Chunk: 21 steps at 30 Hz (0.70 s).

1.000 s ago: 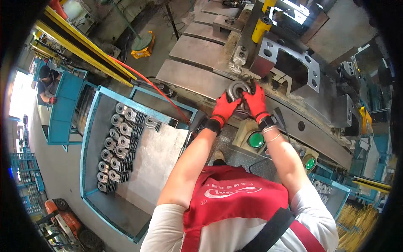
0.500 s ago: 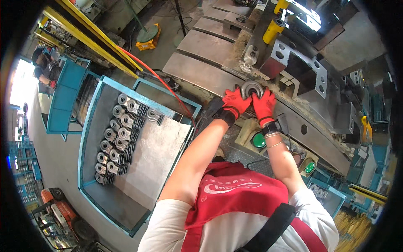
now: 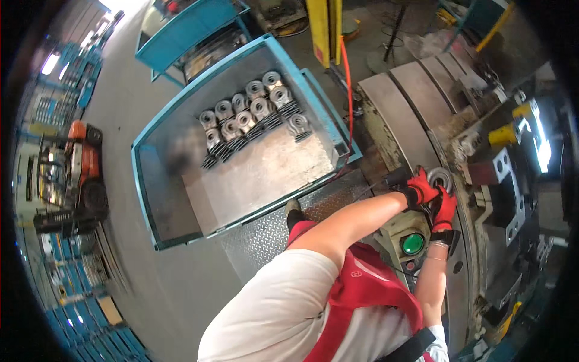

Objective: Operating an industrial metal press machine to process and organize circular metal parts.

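Both my hands wear red gloves and grip a stack of ring-ended metal parts (image 3: 441,175) at the edge of the press table. My left hand (image 3: 422,188) is closed on its near left side. Closed against the near edge of the same stack is my right hand (image 3: 445,211). The undersides of the parts are hidden by the gloves. To the left, a blue-framed metal bin (image 3: 140,181) holds several similar stacks (image 3: 261,107) standing in rows, with one stack (image 3: 298,125) set apart at their right end.
A control box with a green button (image 3: 412,244) sits just below my hands. Press tooling (image 3: 505,181) stands to the right. A red hose (image 3: 348,90) hangs beside a yellow post (image 3: 322,30). Chequered plate (image 3: 262,238) covers the floor by the bin; an orange forklift (image 3: 82,160) is farther left.
My view has swung left, so the bin sits more central and my hands appear farther right. Both hands keep hold of the stack at the table edge.
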### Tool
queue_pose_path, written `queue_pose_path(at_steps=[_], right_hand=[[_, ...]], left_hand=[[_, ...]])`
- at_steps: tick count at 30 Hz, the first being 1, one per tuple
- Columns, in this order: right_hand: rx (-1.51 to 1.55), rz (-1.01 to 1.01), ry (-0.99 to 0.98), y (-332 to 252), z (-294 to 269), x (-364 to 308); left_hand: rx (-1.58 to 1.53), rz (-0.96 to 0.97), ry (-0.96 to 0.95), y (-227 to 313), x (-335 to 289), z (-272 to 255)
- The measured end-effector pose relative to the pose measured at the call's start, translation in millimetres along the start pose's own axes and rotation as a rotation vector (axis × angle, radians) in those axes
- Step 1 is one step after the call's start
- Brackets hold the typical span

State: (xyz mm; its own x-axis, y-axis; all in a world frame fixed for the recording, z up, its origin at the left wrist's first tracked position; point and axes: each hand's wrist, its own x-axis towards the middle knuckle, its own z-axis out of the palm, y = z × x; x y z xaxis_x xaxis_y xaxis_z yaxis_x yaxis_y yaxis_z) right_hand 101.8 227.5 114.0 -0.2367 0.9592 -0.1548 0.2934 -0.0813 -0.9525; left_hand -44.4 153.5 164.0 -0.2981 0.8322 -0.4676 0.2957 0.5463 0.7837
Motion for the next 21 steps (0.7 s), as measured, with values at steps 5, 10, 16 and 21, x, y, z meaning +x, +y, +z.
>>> queue_pose_path(at_steps=[5, 10, 16, 21], right_hand=[[0.029, 0.053, -0.016, -1, 1, -1], [0.236, 0.129, -0.008, 8, 3, -12], [-0.05, 0.041, 0.067, 22, 12, -15], [0.136, 0.045, 0.017, -4, 22, -39]], left_hand=[[-0.265, -0.098, 0.005, -11, 13, 4], [-0.267, -0.197, 0.137, -12, 21, 7], [-0.283, -0.267, 0.175, -17, 14, 1], [-0.243, -0.144, 0.205, -28, 5, -9]])
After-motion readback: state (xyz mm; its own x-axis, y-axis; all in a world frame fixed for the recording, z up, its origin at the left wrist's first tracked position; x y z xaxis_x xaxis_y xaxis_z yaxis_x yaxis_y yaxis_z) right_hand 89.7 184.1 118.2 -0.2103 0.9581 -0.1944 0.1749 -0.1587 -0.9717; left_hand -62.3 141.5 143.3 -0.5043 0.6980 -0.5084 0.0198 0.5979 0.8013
